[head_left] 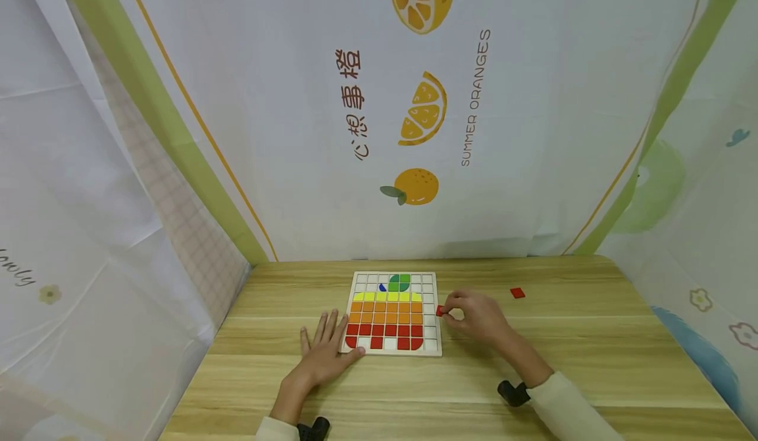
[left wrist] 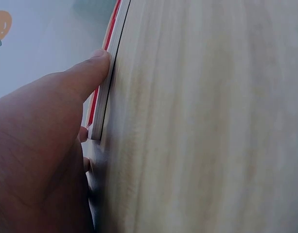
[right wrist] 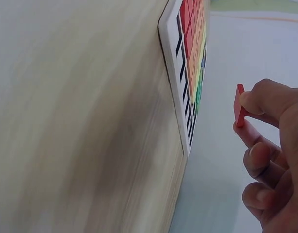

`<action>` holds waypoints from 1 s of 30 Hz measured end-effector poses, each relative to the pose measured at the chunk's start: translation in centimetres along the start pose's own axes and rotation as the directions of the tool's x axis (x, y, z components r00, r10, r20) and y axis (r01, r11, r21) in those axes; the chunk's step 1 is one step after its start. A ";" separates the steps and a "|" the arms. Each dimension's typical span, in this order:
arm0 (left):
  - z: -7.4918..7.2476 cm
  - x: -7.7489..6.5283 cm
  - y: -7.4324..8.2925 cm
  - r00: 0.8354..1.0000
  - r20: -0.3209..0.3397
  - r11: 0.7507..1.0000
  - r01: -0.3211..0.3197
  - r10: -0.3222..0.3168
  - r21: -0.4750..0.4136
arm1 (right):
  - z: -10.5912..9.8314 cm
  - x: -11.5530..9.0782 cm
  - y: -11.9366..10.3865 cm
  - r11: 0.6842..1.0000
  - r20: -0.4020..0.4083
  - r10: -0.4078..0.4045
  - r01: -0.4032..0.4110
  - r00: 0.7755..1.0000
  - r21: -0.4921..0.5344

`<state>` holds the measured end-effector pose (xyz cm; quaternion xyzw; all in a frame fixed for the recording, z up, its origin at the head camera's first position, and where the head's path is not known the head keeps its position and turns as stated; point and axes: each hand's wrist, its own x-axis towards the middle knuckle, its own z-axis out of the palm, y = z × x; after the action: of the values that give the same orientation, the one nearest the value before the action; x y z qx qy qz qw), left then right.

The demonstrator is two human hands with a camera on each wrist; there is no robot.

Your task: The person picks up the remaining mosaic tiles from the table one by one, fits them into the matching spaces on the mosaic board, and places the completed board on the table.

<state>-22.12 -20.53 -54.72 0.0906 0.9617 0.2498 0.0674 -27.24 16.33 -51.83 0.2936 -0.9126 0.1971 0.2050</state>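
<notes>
A square white grid board [head_left: 431, 336] lies on the wooden table, filled partly with coloured tiles. Red tiles [head_left: 376, 330] form its two lowest rows, with two white gaps in the bottom one; orange and yellow rows sit above, then green pieces [head_left: 399, 283] and a small blue one [head_left: 382, 287]. My left hand [head_left: 322, 357] rests at the board's lower left corner, fingers spread, thumb on the near edge. Just off the right edge, my right hand [head_left: 476, 314] pinches a red square tile [right wrist: 239, 106] between thumb and index finger, raised above the table in the right wrist view.
Another red tile [head_left: 518, 293] lies on the table to the right, beyond the right hand. Behind the table [head_left: 474, 401] hangs a white curtain [head_left: 308, 217] printed with oranges. Black wrist cameras [head_left: 512, 393] are worn at both cuffs.
</notes>
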 end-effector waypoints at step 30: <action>1.6 0.9 -1.7 0.996 -0.072 0.999 -0.049 0.048 -0.015 | 4.2 3.2 -6.9 0.987 0.161 -0.145 0.132 0.976 0.090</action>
<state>-22.97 -21.06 -57.06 0.1044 0.9588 0.2627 0.0274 -26.45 7.67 -52.09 0.3800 -0.8954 0.1926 0.1292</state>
